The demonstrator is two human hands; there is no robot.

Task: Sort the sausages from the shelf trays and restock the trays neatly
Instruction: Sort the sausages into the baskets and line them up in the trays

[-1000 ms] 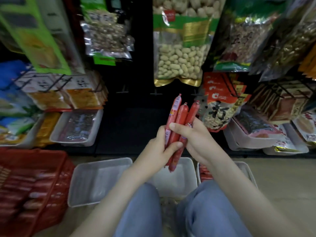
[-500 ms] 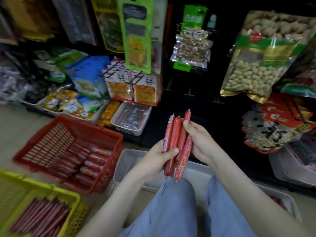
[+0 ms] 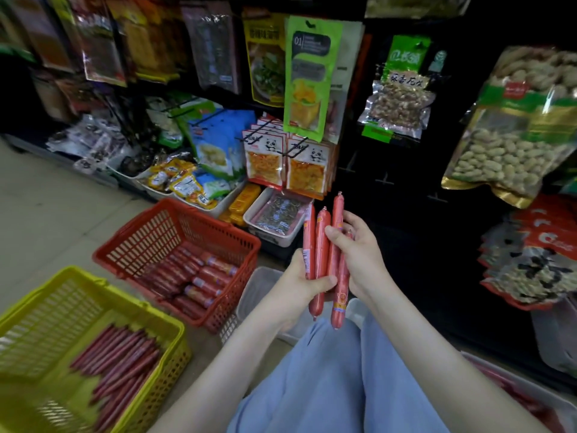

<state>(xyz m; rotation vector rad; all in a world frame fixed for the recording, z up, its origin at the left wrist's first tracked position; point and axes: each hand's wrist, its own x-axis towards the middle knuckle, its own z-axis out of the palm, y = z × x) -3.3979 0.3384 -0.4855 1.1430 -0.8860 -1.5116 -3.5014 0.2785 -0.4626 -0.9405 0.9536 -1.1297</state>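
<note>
Sausages (image 3: pixel 321 245), about four, stand upright in a loose bunch between our hands, above our knees and well clear of the floor. Our left hand (image 3: pixel 296 282) has its fingers (image 3: pixel 321 282) clamped round the lower part of the bunch, thumb across the front. Our right hand (image 3: pixel 362 257) curls round the right-hand ones, thumb pressing their middle. Slippery casings and uneven ends are the risk, we judge: one hangs lower on the right and could slide out onto the clear tray (image 3: pixel 259 292) or the floor. Mixing is the other danger, with thicker ones in the red basket (image 3: pixel 156 235) and thinner ones in the yellow basket (image 3: pixel 56 310), both to our left.
</note>
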